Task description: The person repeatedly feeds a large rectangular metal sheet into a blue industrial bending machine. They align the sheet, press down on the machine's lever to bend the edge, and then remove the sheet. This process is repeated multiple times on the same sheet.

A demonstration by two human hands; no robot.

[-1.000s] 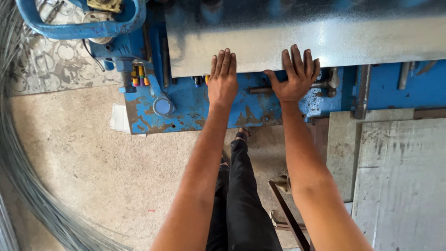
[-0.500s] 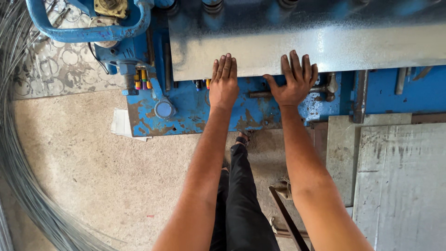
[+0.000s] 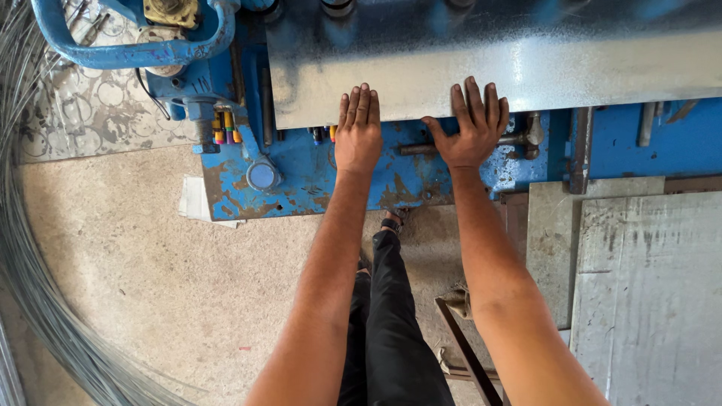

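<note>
A long galvanized metal sheet (image 3: 571,68) lies across a worn blue machine bed (image 3: 301,173). My left hand (image 3: 359,131) rests flat with fingers together, its fingertips on the sheet's near edge. My right hand (image 3: 472,128) lies flat beside it with fingers slightly spread, also pressing on the sheet's near edge. Neither hand grips anything. Under my right hand a hammer (image 3: 519,139) lies on the blue bed.
A blue curved pipe handle (image 3: 128,53) sits at the top left. Coiled steel wire (image 3: 30,301) runs along the left floor. Flat metal sheets (image 3: 647,286) are stacked at the right. My dark trouser leg (image 3: 391,323) stands on the concrete floor below.
Both hands stay flat on the sheet edge. The view has drifted slightly, so the machine sits a little lower in frame.
</note>
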